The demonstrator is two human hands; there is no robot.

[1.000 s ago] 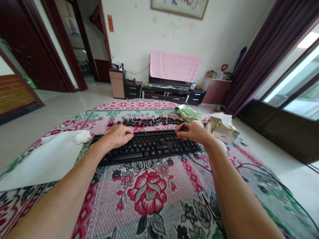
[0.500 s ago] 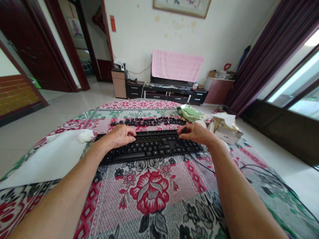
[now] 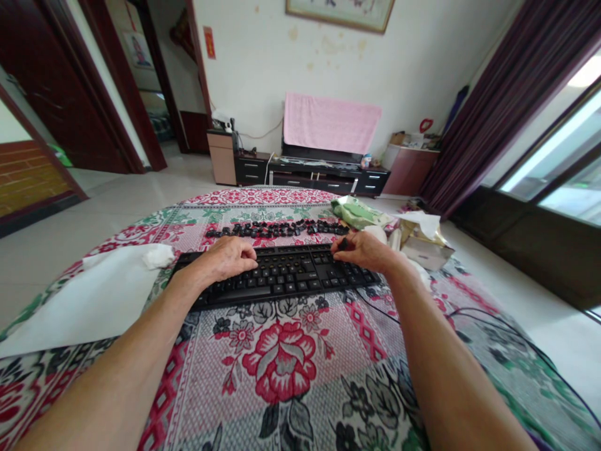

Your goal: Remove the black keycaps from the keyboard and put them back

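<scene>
A black keyboard (image 3: 263, 291) lies across the flowered tablecloth, its lower rows fitted with keys and its upper rows partly bare. My left hand (image 3: 226, 258) rests over its left part, fingers loosely bent, with a gap between thumb and forefinger and nothing seen between them. At the right part, my right hand (image 3: 369, 252) pinches a small black keycap (image 3: 344, 245) between thumb and fingers, just above the keys. Behind the keyboard, loose black keycaps (image 3: 277, 229) are spread in a long band.
A white sheet (image 3: 107, 294) with a crumpled tissue (image 3: 158, 256) lies at left. A green plastic packet (image 3: 359, 213) and a tissue box (image 3: 427, 244) stand at back right. The black cable (image 3: 498, 322) trails off right. Beyond is a low TV cabinet (image 3: 314, 177).
The view has shifted slightly. Both hands keep nearly the same places on the keyboard, and the keycap stays in my right hand.
</scene>
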